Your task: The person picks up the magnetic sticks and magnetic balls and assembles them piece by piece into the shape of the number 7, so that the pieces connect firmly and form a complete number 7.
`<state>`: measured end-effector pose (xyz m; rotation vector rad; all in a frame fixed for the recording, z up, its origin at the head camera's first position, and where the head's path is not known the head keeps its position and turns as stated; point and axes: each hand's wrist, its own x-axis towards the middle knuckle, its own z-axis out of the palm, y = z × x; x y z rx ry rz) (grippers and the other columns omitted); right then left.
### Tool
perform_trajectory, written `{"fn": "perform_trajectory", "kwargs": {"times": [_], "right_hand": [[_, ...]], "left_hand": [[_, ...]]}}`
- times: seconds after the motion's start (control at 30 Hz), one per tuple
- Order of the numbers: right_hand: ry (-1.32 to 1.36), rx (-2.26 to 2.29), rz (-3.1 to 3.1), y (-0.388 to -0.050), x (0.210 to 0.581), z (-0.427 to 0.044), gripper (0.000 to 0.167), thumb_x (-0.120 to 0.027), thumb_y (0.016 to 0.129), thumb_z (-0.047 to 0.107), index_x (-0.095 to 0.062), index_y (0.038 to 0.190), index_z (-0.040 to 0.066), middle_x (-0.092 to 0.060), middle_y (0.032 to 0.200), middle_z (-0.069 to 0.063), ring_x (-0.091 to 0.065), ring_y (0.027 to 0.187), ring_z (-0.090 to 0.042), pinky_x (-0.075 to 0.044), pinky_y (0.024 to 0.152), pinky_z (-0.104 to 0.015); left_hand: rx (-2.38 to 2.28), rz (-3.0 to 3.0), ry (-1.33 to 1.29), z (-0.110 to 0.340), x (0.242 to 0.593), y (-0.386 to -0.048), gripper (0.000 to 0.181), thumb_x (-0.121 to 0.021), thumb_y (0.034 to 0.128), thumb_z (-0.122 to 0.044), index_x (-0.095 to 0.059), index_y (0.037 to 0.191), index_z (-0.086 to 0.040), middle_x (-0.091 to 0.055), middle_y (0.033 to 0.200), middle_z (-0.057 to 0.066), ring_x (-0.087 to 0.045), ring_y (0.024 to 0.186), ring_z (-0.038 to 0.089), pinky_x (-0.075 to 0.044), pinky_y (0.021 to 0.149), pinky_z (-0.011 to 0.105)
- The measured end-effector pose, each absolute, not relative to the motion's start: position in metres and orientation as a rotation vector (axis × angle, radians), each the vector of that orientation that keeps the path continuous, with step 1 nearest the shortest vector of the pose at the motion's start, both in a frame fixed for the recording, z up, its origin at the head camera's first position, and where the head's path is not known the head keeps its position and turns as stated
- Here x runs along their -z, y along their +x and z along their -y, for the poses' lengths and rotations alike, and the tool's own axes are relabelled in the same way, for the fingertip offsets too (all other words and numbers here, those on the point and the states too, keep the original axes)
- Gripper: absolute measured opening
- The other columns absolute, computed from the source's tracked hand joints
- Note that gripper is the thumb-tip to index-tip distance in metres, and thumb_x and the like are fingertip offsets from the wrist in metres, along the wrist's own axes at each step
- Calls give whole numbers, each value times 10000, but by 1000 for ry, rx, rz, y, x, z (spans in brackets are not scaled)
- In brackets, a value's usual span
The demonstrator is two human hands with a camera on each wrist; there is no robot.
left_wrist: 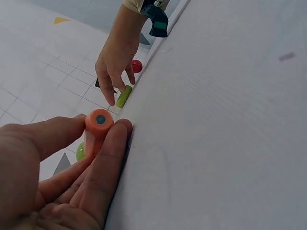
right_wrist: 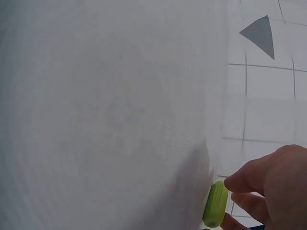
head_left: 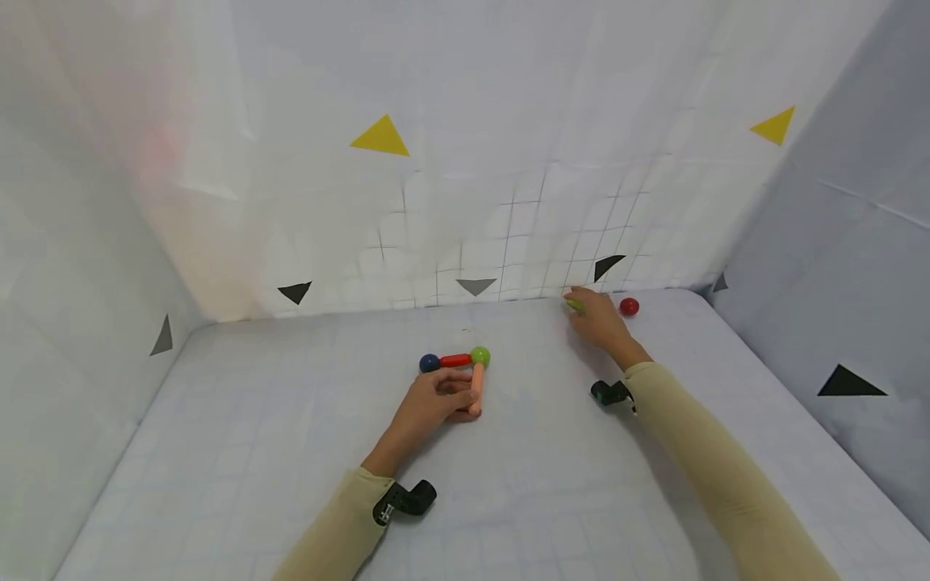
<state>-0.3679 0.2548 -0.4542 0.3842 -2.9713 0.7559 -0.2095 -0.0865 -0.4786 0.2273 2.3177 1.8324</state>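
Observation:
My left hand point(head_left: 436, 401) pinches an orange magnetic rod point(head_left: 477, 383) between thumb and fingers. The rod's far end meets a green ball point(head_left: 480, 356). From that ball a red rod point(head_left: 456, 360) runs left to a dark blue ball point(head_left: 429, 363). In the left wrist view, the orange rod's near end point(left_wrist: 100, 120) faces the camera and shows a grey dot. At the back of the table, the right hand point(head_left: 599, 321) has its fingers spread around a yellow-green rod point(right_wrist: 216, 205). Its thumb lies at the rod's end; a firm grip is not visible.
A red ball point(head_left: 629, 307) lies just right of the right hand, near the back wall. The white table point(head_left: 291, 452) is enclosed by white sheet walls with yellow, black and grey triangles. Each wrist carries a dark camera mount point(head_left: 407, 500).

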Motion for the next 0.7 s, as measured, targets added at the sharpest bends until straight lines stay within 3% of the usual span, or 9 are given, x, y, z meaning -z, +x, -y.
{"fn": "perform_trajectory", "kwargs": {"times": [0.23, 0.47, 0.7], "right_hand": [[326, -797, 3014, -366, 456, -259, 444, -584, 970, 14, -575, 1398, -103, -493, 1503, -266, -395, 1396, -480, -296, 1153, -587], [148, -978, 2987, -362, 457, -263, 597, -674, 968, 81, -425, 1466, -134, -496, 1317, -294, -517, 1137, -413, -469, 1000, -540], [130, -995, 2959, -363, 462, -265, 580, -724, 975, 144, -469, 1423, -122, -524, 1307, -279, -529, 1178, -416, -478, 1002, -527]], "left_hand": [[-1859, -2293, 214, 86, 480, -209, 386, -812, 930, -251, -716, 1258, -71, -735, 1071, 22, -652, 1039, 188, -511, 914, 353], [-1863, -2280, 219, 86, 480, -210, 394, -815, 928, -252, -714, 1260, -65, -730, 1089, 34, -651, 1047, 196, -519, 918, 352], [-1848, -2297, 226, 86, 481, -211, 389, -817, 925, -255, -719, 1251, -66, -731, 1089, 31, -655, 1047, 191, -509, 936, 371]]}}
